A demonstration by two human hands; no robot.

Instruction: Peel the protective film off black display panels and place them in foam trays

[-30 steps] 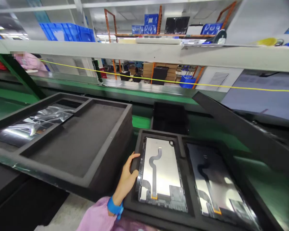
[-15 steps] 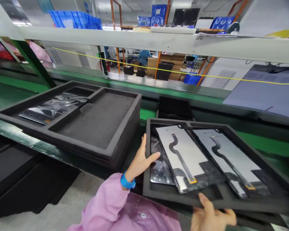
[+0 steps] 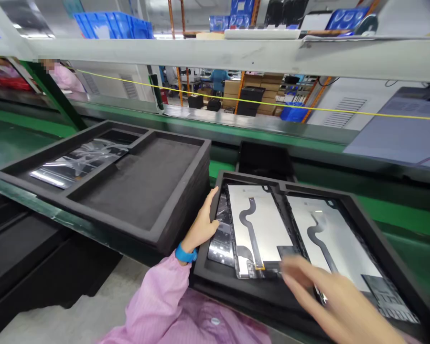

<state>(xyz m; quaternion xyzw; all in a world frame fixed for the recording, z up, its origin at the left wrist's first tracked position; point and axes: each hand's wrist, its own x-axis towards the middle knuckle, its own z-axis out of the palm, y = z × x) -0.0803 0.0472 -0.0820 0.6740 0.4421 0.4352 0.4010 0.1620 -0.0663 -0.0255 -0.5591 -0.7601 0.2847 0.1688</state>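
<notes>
Left hand [image 3: 203,225], fingers together, clasps the left rim of the black foam two-pocket tray [image 3: 255,180]; blurred right hand [image 3: 331,296], fingers spread, partly hides silvery flat panels [image 3: 261,215] in it.

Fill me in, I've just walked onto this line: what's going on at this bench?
A person in a pink sleeve is at a black foam tray with two silvery panels in it. Their left hand lies on the tray's left rim beside the left panel. Their right hand, blurred, hovers open over the near edge by the right panel. To the left sits a stack of trays with a wrapped panel in its left compartment.
</notes>
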